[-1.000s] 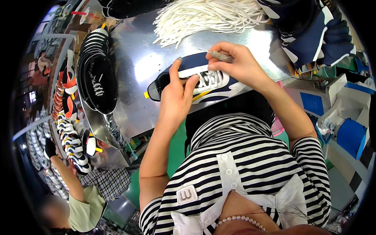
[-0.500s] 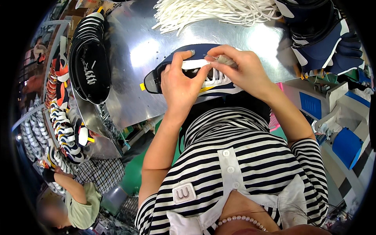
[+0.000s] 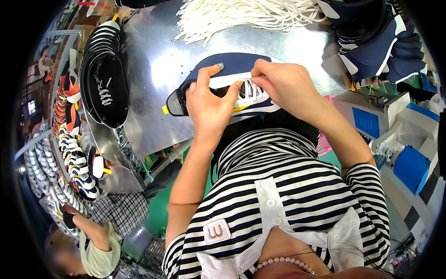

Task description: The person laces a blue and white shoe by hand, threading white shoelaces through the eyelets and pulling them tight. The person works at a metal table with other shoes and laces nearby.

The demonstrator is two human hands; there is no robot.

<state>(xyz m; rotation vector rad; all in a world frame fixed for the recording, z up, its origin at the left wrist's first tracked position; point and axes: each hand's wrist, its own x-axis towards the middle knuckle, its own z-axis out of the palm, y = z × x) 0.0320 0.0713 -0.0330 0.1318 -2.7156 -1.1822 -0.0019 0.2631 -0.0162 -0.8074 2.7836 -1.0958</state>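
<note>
A navy shoe upper with a white eyelet strip and a yellow tab lies on its side on the metal table near its front edge. White shoelace crosses its opening in several rows. My left hand grips the upper near its heel end, with fingers on the far side and thumb by the eyelet strip. Over the toe half, my right hand is closed in a pinch beside the lace rows. Its fingertips mostly hide the bit of lace between them.
White loose laces are heaped at the table's far side. Nested black uppers stand at the left, stacked navy uppers at the right. Blue-and-grey bins are below right. Another person works at lower left beside hanging shoe parts.
My right hand's fingers have drawn closer together in a pinch by the eyelet strip. My left hand keeps its hold on the upper. The whole view has shifted slightly.
</note>
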